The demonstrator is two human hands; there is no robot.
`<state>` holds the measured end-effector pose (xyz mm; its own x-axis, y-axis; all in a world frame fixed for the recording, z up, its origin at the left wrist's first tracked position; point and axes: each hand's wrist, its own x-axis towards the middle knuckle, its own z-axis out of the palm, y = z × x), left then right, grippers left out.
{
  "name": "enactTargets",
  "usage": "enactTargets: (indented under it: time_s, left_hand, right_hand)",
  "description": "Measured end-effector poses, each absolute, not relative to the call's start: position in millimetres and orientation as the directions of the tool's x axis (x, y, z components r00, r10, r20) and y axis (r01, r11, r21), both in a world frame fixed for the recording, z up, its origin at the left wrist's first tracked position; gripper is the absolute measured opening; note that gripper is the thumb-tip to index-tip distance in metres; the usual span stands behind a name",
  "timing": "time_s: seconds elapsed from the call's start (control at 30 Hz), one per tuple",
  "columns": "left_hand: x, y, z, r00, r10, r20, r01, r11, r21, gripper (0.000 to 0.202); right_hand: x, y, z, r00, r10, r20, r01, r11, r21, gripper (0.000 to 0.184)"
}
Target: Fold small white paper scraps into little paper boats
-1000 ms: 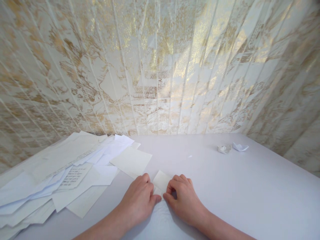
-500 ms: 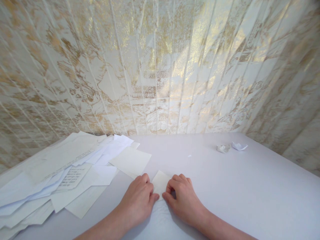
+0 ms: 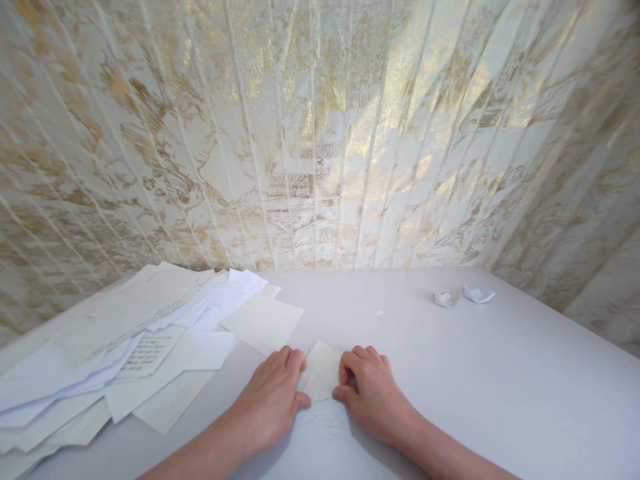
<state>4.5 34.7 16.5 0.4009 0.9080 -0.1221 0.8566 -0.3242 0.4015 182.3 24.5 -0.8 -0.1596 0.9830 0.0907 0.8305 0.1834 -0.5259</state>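
A small folded white paper [image 3: 323, 375] lies on the white table [image 3: 475, 387] in front of me. My left hand [image 3: 274, 399] rests curled on its left edge, with thumb and fingertips pinching the paper. My right hand [image 3: 371, 393] is curled on the right edge, fingers bent down onto the paper and thumb at its lower corner. Both hands grip the paper between them, and part of its sides is hidden under my fingers.
A spread heap of white sheets [image 3: 115, 340] covers the table's left side, and a single sheet [image 3: 263, 323] lies just beyond my left hand. Two small crumpled or folded paper pieces [image 3: 463, 296] sit at the far right. A gold-patterned wall [image 3: 320, 133] closes the back and right.
My hands have drawn slightly apart, uncovering more of the folded paper's lower part. The rest of the table is unchanged.
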Motion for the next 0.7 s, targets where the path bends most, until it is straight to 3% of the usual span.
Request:
enactTargets:
  time_s: [0.1, 0.23, 0.5, 0.63, 0.7]
  left_hand:
    - [1.6, 37.1, 15.4, 0.402, 0.909, -0.106, 0.833, -0.315, 0.456, 0.030]
    - [1.4, 42.9, 14.9, 0.385, 0.918, -0.091, 0.801, -0.284, 0.527, 0.041]
    - [4.0, 45.8, 17.7, 0.339, 0.926, -0.167, 0.768, -0.170, 0.618, 0.030]
    - [4.2, 46.6, 9.8, 0.419, 0.895, -0.150, 0.571, -0.132, 0.810, 0.025]
    - [5.0, 48.0, 4.6, 0.429, 0.896, -0.117, 0.419, -0.083, 0.904, 0.024]
  right_hand:
    - [187.5, 26.3, -2.6, -0.131, 0.986, 0.106, 0.816, 0.168, -0.553, 0.014]
    - [192.0, 26.4, -6.1, -0.120, 0.979, 0.163, 0.786, 0.194, -0.586, 0.032]
    - [190.8, 23.1, -6.6, -0.155, 0.979, 0.130, 0.712, 0.203, -0.672, 0.057]
    - [188.4, 22.9, -4.9, -0.125, 0.989, 0.083, 0.640, 0.145, -0.754, 0.059]
    - [186.0, 23.0, -3.6, -0.131, 0.989, 0.072, 0.572, 0.134, -0.809, 0.048]
